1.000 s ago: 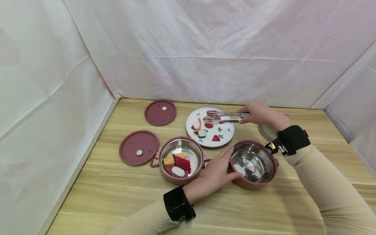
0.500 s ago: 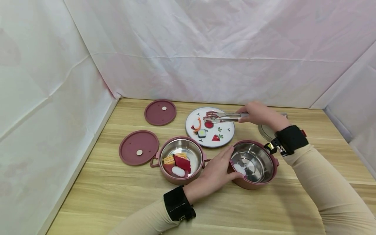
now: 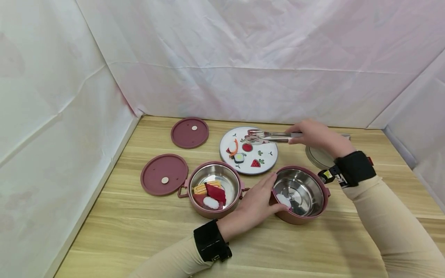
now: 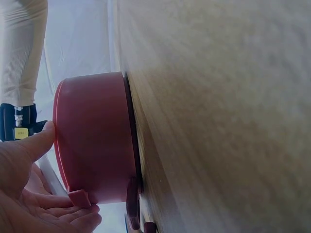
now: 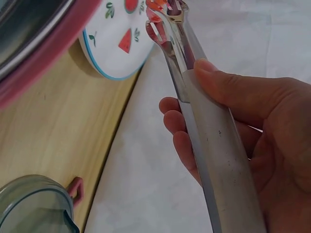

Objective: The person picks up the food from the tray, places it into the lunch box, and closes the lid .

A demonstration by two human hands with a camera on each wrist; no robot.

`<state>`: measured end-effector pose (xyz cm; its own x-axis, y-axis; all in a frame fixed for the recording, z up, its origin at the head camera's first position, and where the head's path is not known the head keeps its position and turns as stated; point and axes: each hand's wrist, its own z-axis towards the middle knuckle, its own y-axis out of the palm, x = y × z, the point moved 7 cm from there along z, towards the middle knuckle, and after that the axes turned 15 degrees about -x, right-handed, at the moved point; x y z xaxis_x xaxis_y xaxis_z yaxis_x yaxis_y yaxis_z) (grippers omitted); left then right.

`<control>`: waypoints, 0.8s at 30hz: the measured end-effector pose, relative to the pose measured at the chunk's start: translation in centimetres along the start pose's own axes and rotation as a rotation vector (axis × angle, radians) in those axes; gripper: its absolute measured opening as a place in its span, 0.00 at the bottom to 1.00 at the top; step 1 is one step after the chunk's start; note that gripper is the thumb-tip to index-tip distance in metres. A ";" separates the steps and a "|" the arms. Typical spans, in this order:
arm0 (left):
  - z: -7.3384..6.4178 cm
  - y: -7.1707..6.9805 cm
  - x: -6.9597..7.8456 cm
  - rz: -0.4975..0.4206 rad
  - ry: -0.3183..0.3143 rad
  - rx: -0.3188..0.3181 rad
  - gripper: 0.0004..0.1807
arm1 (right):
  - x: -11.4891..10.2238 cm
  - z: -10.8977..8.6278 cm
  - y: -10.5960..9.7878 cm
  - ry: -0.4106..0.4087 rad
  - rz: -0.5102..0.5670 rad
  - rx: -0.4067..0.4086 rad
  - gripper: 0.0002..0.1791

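My right hand [image 3: 313, 136] grips metal tongs [image 3: 278, 138] with fork-shaped tips, held over the far side of the white plate [image 3: 265, 157]. In the right wrist view, a small red-orange piece [image 5: 156, 6] shows between the tong tips, partly cut off by the frame edge. My left hand [image 3: 256, 200] holds the right pink pot [image 3: 295, 219] at its left side, thumb on the rim and fingers around the handle [image 4: 79, 198]. Inside that steel-lined pot lies a white piece [image 3: 283, 200]. Toy sushi pieces [image 3: 238, 157] sit on the plate's left part.
Left of my left hand stands another pink pot [image 3: 227, 181] holding several toy foods [image 3: 215, 193]. Two dark pink round lids [image 3: 189, 139] lie on the left of the wooden table [image 3: 139, 231]. A round grey-green glassy item [image 3: 316, 156] is partly hidden by my right wrist.
The tongs' arms have come closer together, and my right hand has moved a little to the right with them. My left hand and both pots have stayed in place.
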<state>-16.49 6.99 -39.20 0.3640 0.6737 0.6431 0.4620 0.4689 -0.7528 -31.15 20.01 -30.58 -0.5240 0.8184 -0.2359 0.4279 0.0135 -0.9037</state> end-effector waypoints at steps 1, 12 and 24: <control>0.0 0.0 0.0 -0.001 -0.001 0.000 0.50 | 0.0 -0.3 -0.1 0.003 0.004 -0.002 0.21; -0.2 -0.2 0.1 -0.002 0.007 0.013 0.50 | 1.0 -4.0 -1.2 -0.008 -0.002 0.034 0.21; -0.1 0.0 0.5 -0.017 -0.007 0.008 0.51 | 2.1 -10.4 -0.1 0.062 0.032 0.026 0.23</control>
<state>-16.24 7.27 -38.90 0.3501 0.6695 0.6551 0.4616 0.4853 -0.7426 -24.62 27.65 -27.28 -0.4633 0.8521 -0.2433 0.4241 -0.0278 -0.9052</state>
